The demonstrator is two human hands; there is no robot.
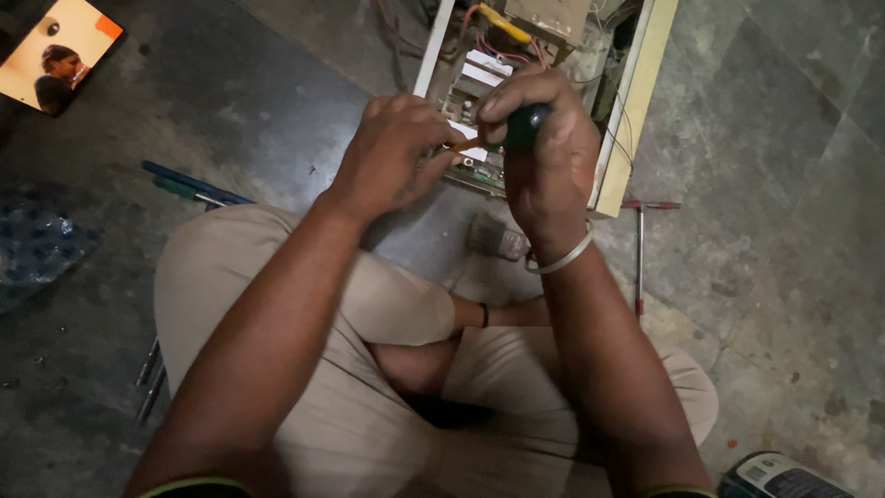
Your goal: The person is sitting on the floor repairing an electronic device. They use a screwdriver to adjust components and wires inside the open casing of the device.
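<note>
I sit cross-legged on the floor over an open cream-framed electrical unit (636,101) with a circuit board and coloured wires inside. My right hand (544,148) is closed round the dark green handle of a screwdriver (525,124), its tip pointing down at the board. My left hand (392,152) pinches the screwdriver's orange shaft close to the tip, fingers curled against the board's near edge. A silver bangle (562,260) circles my right wrist.
A red-tipped T-handle tool (640,249) lies right of the unit. Blue and green screwdrivers (189,184) lie left of my knee, metal rods (147,378) by my left thigh. A phone with a lit screen (60,51) is top left, a plastic wrap (37,244) at left, a small device (784,475) bottom right.
</note>
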